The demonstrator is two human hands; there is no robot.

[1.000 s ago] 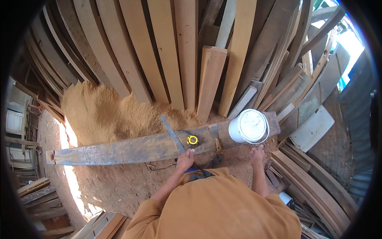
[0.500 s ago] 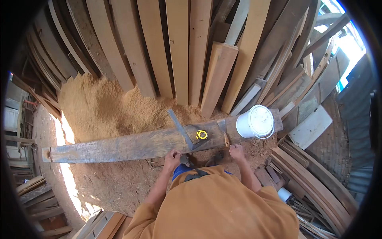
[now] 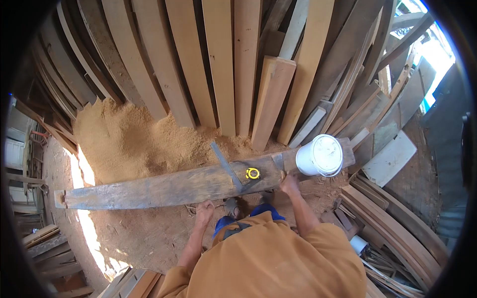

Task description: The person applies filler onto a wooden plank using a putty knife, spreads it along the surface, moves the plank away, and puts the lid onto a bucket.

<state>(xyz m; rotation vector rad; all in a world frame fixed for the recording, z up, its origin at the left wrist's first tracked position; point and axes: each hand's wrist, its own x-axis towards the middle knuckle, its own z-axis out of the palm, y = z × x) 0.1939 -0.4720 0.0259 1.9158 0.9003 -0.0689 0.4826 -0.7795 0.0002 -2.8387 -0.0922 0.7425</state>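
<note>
A long weathered plank lies across the view. Near its right part, my right hand is closed on the wooden handle of a flat-bladed tool, whose blade lies on the plank. My left hand hangs just off the plank's near edge, fingers curled, with no object visible in it. Between the hands, a metal square rests on the wood beside a yellow and black tape measure. A white lidded bucket stands on the plank to the right of my right hand.
Many upright boards lean along the far side, with a sawdust heap at their foot. Stacked timber lies at the right, and more wood at the lower left. A white panel leans beyond the bucket.
My left hand has let go of the square and moved left, off the plank. My right hand has moved left from beside the bucket and closed on the tool's handle.
</note>
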